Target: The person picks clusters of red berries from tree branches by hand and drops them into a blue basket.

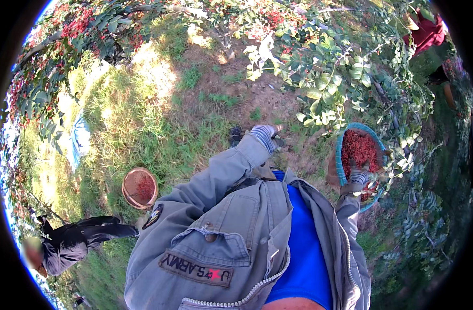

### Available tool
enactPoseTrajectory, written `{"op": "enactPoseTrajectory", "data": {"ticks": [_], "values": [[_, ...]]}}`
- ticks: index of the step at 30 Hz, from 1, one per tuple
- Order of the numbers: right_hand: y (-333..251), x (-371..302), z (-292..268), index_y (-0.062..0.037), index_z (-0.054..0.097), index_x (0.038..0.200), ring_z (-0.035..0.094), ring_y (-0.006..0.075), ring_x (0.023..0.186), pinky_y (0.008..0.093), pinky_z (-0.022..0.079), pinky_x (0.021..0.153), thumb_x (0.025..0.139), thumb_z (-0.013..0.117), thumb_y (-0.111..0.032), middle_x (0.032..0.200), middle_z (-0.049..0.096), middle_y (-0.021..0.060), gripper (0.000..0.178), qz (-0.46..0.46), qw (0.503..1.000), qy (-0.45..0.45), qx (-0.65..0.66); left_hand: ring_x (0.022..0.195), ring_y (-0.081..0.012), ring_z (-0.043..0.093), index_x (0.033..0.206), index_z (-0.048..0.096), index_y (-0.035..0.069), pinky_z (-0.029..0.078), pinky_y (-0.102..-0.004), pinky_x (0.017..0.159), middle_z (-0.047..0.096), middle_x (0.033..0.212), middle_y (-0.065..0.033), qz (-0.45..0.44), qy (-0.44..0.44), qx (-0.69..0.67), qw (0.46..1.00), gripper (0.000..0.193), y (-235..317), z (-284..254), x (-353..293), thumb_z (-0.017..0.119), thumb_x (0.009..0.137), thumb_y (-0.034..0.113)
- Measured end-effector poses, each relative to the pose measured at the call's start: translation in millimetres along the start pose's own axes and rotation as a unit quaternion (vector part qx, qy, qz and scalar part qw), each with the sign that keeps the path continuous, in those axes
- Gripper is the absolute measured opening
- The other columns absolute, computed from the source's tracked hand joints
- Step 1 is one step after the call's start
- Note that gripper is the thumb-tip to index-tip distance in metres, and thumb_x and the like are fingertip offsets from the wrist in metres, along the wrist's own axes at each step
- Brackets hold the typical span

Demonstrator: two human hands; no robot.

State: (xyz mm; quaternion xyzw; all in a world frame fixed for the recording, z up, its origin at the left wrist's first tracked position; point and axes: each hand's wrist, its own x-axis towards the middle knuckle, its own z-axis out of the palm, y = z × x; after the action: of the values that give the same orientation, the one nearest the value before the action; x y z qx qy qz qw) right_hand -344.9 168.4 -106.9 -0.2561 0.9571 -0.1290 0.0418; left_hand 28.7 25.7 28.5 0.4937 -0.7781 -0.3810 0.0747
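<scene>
Gloved hands among the berry branches, basket at our right side.

Our right hand (pixel 358 178), gloved, grips the near rim of the blue basket (pixel 341 155), which is heaped with small red berries (pixel 359 147); our left hand (pixel 266 135), also gloved, reaches forward toward the leafy branch (pixel 319 98), and we cannot tell whether it is clenched or loose. We judge the basket fairly stiff and light, the load loose and easily spilled, so the rim is the hold. Farther left, a brown basket (pixel 139 187) sits on the grass near another person (pixel 71 243).
</scene>
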Motion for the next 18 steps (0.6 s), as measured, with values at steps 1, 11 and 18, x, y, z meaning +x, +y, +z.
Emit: {"op": "enactPoseTrajectory", "data": {"ticks": [1, 11, 18], "values": [[13.1, 1.2, 1.5, -0.0082, 0.045, 0.134, 0.058, 0.0305, 0.111, 0.0363, 0.046, 0.091, 0.082, 0.070, -0.027, 0.121, 0.060, 0.0160, 0.061, 0.029, 0.999, 0.019, -0.017, 0.075, -0.0249, 0.066, 0.116, 0.055, 0.002, 0.054, -0.0377, 0.066, 0.067, 0.095, -0.0173, -0.017, -0.009, 0.012, 1.000, 0.047, -1.5, -6.1, 1.9, 0.072, 0.079, 0.027], [-17.0, -39.9, 51.2, -0.0001, 0.063, 0.105, 0.064, 0.0190, 0.066, 0.0322, 0.052, 0.059, 0.085, 0.066, -0.013, 0.082, 0.068, 0.0105, 0.024, -0.004, 0.907, -0.185, 0.379, 0.103, -0.0287, 0.060, 0.124, 0.054, 0.002, 0.053, -0.0402, 0.085, 0.056, 0.124, -0.0160, -0.101, 0.006, -0.542, 0.834, 0.051, -106.0, 27.7, 88.6, 0.072, 0.081, 0.023], [-122.6, -122.1, 15.1, 0.0008, 0.064, 0.102, 0.062, 0.0124, 0.065, 0.0258, 0.051, 0.059, 0.084, 0.064, -0.004, 0.080, 0.067, 0.0088, 0.020, -0.095, 0.828, -0.364, 0.415, 0.101, -0.0242, 0.056, 0.115, 0.057, 0.003, 0.051, -0.0392, 0.083, 0.058, 0.114, -0.0094, 0.095, 0.101, -0.767, 0.627, 0.032, -79.3, -3.5, 183.7, 0.064, 0.086, 0.016]]}}
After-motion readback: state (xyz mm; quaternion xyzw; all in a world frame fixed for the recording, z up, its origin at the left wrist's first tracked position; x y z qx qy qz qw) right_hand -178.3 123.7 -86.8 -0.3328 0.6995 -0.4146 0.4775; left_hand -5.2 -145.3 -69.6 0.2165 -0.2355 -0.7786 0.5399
